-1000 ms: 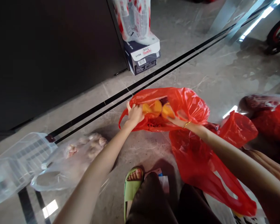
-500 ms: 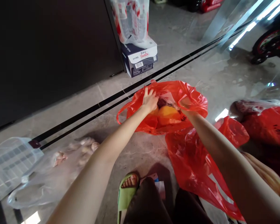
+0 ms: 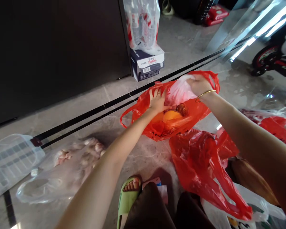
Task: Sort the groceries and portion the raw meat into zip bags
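Note:
A red plastic bag (image 3: pixel 154 128) lies open on the floor in front of me, with orange round produce (image 3: pixel 172 115) and a dark reddish, wrinkled item (image 3: pixel 182 109) inside. My left hand (image 3: pixel 158 101) rests in the bag's mouth, fingers spread against its far left side. At the far right of the opening, my right hand (image 3: pixel 200 85) grips a thin whitish plastic bag (image 3: pixel 181 90), pulled partly up out of the red bag. The contents of the whitish bag cannot be made out. A gold bracelet circles my right wrist.
A second red bag (image 3: pixel 197 159) lies crumpled nearer my legs. At left are a clear bag of pale lumpy food (image 3: pixel 78 165) and a clear plastic basket (image 3: pixel 11 162). Bottled water (image 3: pixel 143 27) stands on a box (image 3: pixel 147 63) by the dark panel. A small bike (image 3: pixel 267 60) is at right.
My right hand has come up out of the red bag, moving right and away from me, with the whitish bag in its grip. The wrinkled item now shows. My left hand stays at the bag's mouth.

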`<action>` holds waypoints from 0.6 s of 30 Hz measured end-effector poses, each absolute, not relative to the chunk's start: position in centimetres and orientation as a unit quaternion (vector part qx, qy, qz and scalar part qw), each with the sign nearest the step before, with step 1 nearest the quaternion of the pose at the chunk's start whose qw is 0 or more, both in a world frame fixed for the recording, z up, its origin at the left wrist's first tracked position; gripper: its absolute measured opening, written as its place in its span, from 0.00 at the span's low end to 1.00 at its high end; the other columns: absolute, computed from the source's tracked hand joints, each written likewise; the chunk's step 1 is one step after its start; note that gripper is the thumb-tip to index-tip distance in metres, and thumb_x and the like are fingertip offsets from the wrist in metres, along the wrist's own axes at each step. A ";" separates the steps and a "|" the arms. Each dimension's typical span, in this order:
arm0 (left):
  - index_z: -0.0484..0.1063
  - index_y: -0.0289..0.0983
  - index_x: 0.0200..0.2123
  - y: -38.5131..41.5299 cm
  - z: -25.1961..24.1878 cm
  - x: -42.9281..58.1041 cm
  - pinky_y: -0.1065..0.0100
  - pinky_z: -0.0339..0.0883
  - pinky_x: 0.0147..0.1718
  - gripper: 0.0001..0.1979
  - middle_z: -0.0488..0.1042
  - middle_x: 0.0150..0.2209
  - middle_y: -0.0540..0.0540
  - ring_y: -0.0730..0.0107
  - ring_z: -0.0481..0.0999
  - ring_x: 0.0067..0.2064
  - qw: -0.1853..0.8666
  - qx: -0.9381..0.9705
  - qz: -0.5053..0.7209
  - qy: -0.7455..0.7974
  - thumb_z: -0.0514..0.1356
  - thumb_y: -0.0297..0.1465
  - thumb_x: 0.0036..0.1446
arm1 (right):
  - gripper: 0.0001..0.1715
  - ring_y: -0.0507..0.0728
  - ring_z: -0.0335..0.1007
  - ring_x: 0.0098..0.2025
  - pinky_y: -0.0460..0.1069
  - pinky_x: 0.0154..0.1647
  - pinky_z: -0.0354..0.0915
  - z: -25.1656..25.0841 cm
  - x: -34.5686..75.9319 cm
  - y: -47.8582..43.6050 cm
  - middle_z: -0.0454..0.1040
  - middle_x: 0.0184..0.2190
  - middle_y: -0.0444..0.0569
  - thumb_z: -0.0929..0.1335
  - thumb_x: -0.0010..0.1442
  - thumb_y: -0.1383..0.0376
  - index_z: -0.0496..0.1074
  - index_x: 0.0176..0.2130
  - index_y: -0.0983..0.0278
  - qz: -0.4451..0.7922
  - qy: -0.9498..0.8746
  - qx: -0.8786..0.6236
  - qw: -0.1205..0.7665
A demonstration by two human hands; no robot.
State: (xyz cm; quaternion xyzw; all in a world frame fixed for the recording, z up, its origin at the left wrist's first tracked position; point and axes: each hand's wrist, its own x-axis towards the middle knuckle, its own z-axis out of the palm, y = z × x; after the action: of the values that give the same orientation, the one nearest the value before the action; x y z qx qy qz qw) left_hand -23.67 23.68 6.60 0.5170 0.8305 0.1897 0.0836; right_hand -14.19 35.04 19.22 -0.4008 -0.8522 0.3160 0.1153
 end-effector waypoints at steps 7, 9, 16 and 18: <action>0.50 0.35 0.65 26.4 8.3 -24.8 0.43 0.27 0.63 0.47 0.56 0.64 0.34 0.41 0.45 0.67 0.091 0.439 0.379 0.810 0.62 0.51 0.49 | 0.09 0.42 0.57 0.22 0.38 0.26 0.56 24.2 -14.3 34.6 0.61 0.22 0.33 0.62 0.58 0.76 0.64 0.31 0.63 0.514 -0.720 -0.260 0.386; 0.53 0.39 0.64 26.4 8.9 -25.9 0.43 0.32 0.63 0.43 0.60 0.62 0.37 0.43 0.49 0.66 0.118 0.435 0.456 0.768 0.63 0.50 0.49 | 0.12 0.42 0.61 0.23 0.38 0.28 0.60 27.0 -14.4 34.5 0.61 0.21 0.33 0.59 0.60 0.76 0.62 0.30 0.62 0.557 -0.689 -0.203 0.416; 0.56 0.43 0.60 20.3 9.9 -25.4 0.53 0.48 0.63 0.40 0.58 0.64 0.42 0.54 0.55 0.65 0.251 0.416 0.664 0.569 0.67 0.45 0.47 | 0.21 0.43 0.72 0.31 0.37 0.31 0.65 32.1 -13.8 32.4 0.67 0.24 0.39 0.52 0.69 0.68 0.62 0.27 0.63 0.641 -0.617 -0.223 0.398; 0.56 0.45 0.59 18.0 9.1 -23.8 0.53 0.54 0.61 0.36 0.59 0.64 0.45 0.56 0.58 0.64 0.332 0.342 0.716 0.510 0.65 0.45 0.49 | 0.26 0.43 0.71 0.29 0.37 0.31 0.66 32.2 -13.3 30.7 0.68 0.25 0.39 0.50 0.70 0.66 0.63 0.25 0.64 0.669 -0.607 -0.224 0.365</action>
State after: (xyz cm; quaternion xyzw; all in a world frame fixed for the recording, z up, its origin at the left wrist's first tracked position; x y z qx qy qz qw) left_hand -23.82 18.04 9.09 0.3417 0.5102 0.7158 0.3324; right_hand -13.25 30.70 32.22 -0.2239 -0.6074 0.6691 0.3650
